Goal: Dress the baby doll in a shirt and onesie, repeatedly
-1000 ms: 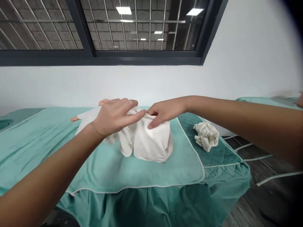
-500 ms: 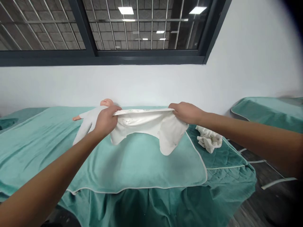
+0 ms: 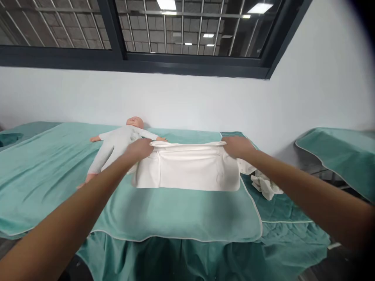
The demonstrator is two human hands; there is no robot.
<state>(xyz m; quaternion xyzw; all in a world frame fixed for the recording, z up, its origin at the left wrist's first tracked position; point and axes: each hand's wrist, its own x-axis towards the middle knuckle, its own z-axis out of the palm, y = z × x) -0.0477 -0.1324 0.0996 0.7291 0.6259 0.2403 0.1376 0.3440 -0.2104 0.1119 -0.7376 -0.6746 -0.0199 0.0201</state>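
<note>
A small white baby garment (image 3: 189, 168) is stretched between my two hands over the bed, its lower edge hanging in a nearly straight line. My left hand (image 3: 142, 149) grips its upper left corner with closed fingers. At the upper right corner my right hand (image 3: 236, 146) is closed on the cloth too. Part of a sleeve seems to stick out below the right hand. A baby doll (image 3: 117, 142) in a white suit lies on its back just left of my left hand, one leg partly hidden by my forearm.
A light green blanket (image 3: 175, 218) with white piping covers the bed. A crumpled white cloth (image 3: 266, 185) lies to the right on the darker green quilted cover (image 3: 281, 207). Behind stands a white wall (image 3: 181, 103) below a barred window. Another green-covered surface (image 3: 345, 150) is at far right.
The garment has swung from an arched shape with two hanging ends to a flat rectangular panel. Both hands still hold its top corners. More of the doll shows now.
</note>
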